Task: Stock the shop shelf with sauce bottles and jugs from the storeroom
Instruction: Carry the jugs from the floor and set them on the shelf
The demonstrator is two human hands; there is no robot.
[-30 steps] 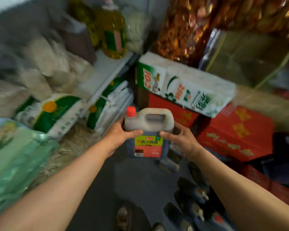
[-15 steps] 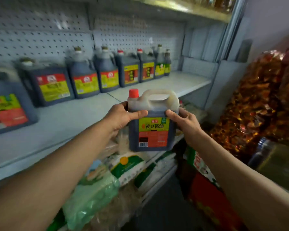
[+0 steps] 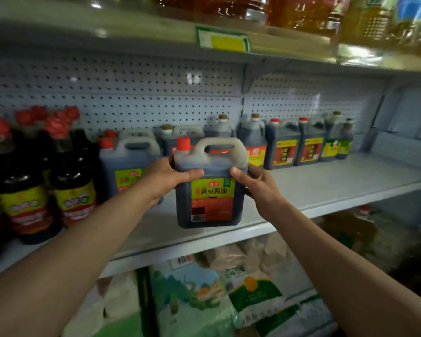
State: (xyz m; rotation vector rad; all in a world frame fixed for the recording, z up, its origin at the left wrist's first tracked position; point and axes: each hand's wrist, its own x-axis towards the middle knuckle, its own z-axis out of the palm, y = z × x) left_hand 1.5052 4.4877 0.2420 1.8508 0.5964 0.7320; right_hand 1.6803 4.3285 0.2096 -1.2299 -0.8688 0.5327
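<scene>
while both hands are wrapped round it, the soy sauce jug (image 3: 209,188) is up in the air just in front of the middle shelf (image 3: 314,190), so this is the placing step. left hand (image 3: 167,177) grasps the jug's left side with the thumb across the front just above the label, right hand (image 3: 258,183) clamps the right side the same way, thumb on the front and the other fingers going round behind it. jug is upright, red cap top left, handle on top, label facing the person

whether the bottom is already touching the shelf board i honestly can't tell, it looks like it's hovering over the front edge. just left of it and further back sits a matching jug (image 3: 129,166) with the same label, then a cluster of dark bottles (image 3: 68,181) with red caps further left. along the pegboard at the back there's a row of jugs (image 3: 297,147) running off to the right, with bare shelf in front of them

next move imo: push it in and set it down beside the matching one, label out. needs a level set-down and enough clearance not to knock the neighbour, then let go
</scene>
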